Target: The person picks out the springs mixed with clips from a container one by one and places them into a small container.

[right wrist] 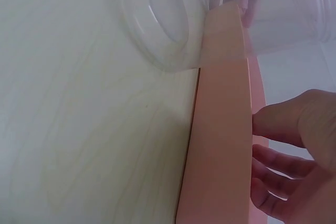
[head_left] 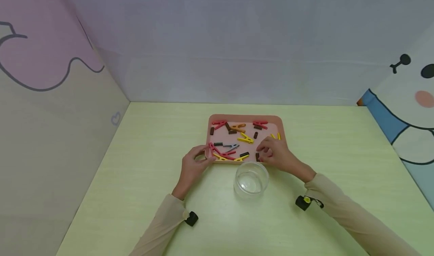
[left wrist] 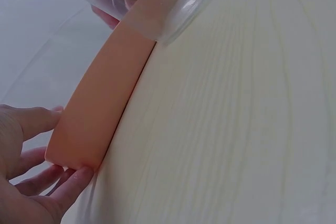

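A pink tray holds several small plastic clips, such as a yellow clip, an orange clip and a grey clip, among dark coil springs. My left hand grips the tray's front left corner; in the left wrist view its thumb lies at the rim and its fingers wrap the corner. Over the tray's front right part, my right hand reaches in with bent fingers beside a dark spring. The tray's wall hides those fingertips in the right wrist view; I cannot tell whether they pinch anything.
A clear round plastic jar stands upright right in front of the tray, between my forearms. The pale wood-grain table ends at a pale back wall. Printed panels stand along the left and right sides.
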A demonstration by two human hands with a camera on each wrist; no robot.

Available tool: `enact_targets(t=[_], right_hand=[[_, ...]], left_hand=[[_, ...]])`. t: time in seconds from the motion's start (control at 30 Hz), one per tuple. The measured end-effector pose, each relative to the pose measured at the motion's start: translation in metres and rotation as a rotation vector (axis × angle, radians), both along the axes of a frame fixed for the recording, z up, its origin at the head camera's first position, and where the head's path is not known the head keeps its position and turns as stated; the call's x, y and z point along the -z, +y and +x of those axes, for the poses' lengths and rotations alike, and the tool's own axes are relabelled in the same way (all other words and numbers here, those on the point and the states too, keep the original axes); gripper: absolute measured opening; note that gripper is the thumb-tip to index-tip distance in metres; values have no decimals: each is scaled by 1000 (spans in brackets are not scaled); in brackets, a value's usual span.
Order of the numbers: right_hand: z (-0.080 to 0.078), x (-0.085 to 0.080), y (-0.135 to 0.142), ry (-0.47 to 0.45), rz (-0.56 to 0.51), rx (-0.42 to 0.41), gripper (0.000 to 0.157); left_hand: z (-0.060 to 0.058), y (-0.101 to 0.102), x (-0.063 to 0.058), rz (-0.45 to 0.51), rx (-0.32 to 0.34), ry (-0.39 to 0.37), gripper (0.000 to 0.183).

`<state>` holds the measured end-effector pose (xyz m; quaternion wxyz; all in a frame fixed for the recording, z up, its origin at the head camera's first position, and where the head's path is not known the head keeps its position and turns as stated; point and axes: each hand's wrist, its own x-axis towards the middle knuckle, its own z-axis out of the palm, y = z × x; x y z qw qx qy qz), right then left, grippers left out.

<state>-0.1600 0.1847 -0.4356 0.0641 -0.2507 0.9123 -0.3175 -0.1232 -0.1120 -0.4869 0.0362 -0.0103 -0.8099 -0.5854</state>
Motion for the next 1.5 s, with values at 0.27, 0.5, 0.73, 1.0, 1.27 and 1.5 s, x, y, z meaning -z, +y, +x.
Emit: enact_targets(t=[0.27,0.5,0.73,1.0,1.27,1.5], right_hand=[[-6,1,-4,6,30,-54,18],[-13,2,-5,-89,67,-84,17],[-16,6,-6,-98,100,-131,12],[-17,5,-9,-56,69,-172,10],[-18,2,-13,-64,109,-182,10],[-20,2,-16,-111,131,-158,11]], left_hand=[[1,1,-1,-10,-6,1,48],[4,3,-2,9,0,-1,48],[4,2,-1,18,5,2,48],[5,3,-3,24,7,1,49],[7,2,-3,27,9,0,50],[7,1,-2,49,13,9,51]])
